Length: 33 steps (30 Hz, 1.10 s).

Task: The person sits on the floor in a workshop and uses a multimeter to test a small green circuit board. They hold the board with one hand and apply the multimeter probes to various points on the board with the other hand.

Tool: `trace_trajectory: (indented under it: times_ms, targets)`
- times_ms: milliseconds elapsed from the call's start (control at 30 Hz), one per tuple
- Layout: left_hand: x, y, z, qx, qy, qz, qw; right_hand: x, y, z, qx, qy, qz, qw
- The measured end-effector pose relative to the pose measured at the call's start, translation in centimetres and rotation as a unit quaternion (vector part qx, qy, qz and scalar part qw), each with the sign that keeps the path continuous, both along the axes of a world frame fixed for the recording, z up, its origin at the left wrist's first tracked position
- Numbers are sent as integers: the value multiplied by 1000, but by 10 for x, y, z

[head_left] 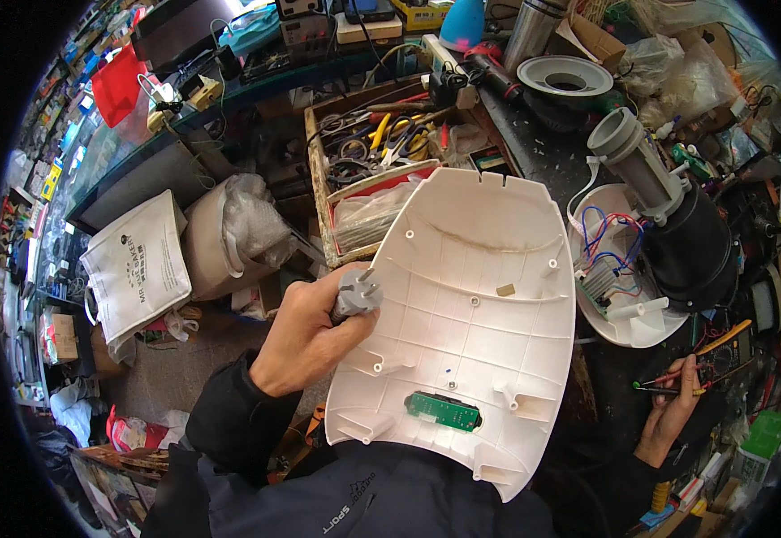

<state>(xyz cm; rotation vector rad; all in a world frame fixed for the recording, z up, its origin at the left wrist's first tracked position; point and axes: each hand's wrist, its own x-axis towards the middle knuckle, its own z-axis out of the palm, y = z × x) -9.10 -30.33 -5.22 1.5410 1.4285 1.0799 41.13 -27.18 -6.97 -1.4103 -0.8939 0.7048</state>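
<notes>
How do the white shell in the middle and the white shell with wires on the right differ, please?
The middle shell looks larger and broader than the right-hand shell. The middle shell carries a green circuit board, while the right-hand shell has red and blue wires inside. The right-hand shell is partly covered by a black rounded part; the middle shell is mostly unobstructed. Both show their hollow inner side.

In your left hand [305,341] sits a grey plug [357,300], metal pins bared and tilted upward to the right. Just right of that hand is a curved white shell [471,345], its ribbed inside facing up, a green circuit board [444,411] near its lower end. Your right hand [671,408] pinches slim coloured tools [647,387], their details too small to read.
</notes>
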Motion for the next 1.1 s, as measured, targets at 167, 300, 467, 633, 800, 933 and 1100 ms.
trace_trajectory:
  times_ms: [167, 300, 467, 633, 800, 933, 1100]
  targets:
    - [-2, 1, -4, -14, -11, -5, 1000, 0, 1, 0, -5, -8, -6, 1000]
    - [-1, 1, -6, -15, -14, -3, 1000, 2, 1, 0, -12, -9, -15, 1000]
    - [1, 0, -5, -3, -1, 5, 1000, 4, 0, -1, -16, -2, -8, 1000]
    - [1, 1, -7, -10, -3, 17, 1000, 7, -1, -2, -10, -1, 7, 1000]
    - [0, 0, -8, -4, -3, 16, 1000, 8, 0, -1, -12, 4, 18, 1000]
    - [2, 0, -8, -1, 0, 23, 1000, 3, 1, -1, -3, 6, -2, 1000]
    - [3, 0, -8, 4, 0, 24, 1000, 0, 1, 0, -8, -2, -14, 1000]
